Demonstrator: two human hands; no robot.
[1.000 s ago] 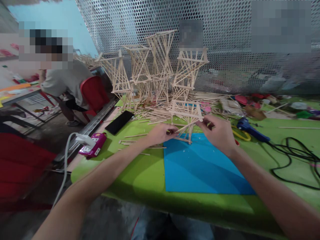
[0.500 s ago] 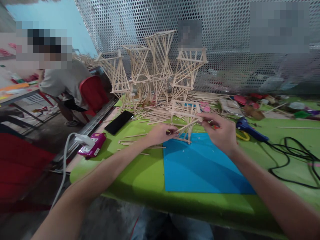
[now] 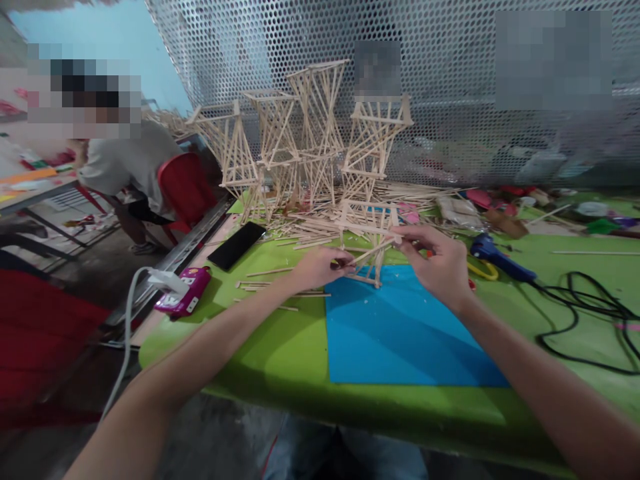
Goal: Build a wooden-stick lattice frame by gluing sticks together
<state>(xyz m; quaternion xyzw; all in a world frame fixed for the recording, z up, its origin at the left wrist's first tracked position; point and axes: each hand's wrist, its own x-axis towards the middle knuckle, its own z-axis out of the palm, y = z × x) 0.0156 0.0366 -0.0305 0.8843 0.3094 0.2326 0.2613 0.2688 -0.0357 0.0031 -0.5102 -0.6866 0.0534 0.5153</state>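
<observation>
A small frame of thin wooden sticks [image 3: 370,229] stands at the far edge of a blue sheet [image 3: 400,340]. Slanting across its near side is a wooden stick [image 3: 371,253]. My left hand [image 3: 323,268] is closed on the stick's lower left end, fingertips partly hidden. At the upper right end, by the frame's top corner, my right hand [image 3: 434,257] pinches the same stick between thumb and fingers. Whether the stick is fixed to the frame I cannot tell. Several loose sticks [image 3: 280,287] lie left of the sheet, beside my left forearm.
Tall stick towers [image 3: 320,127] stand behind a heap of sticks [image 3: 310,227]. A blue glue gun [image 3: 500,259] with a black cable [image 3: 570,313] lies right. On the left are a black phone [image 3: 237,245] and a purple power adapter [image 3: 184,292]. A person [image 3: 125,153] sits beyond.
Both hands stay nearly still on the stick and the frame. The whole view has shifted very slightly.
</observation>
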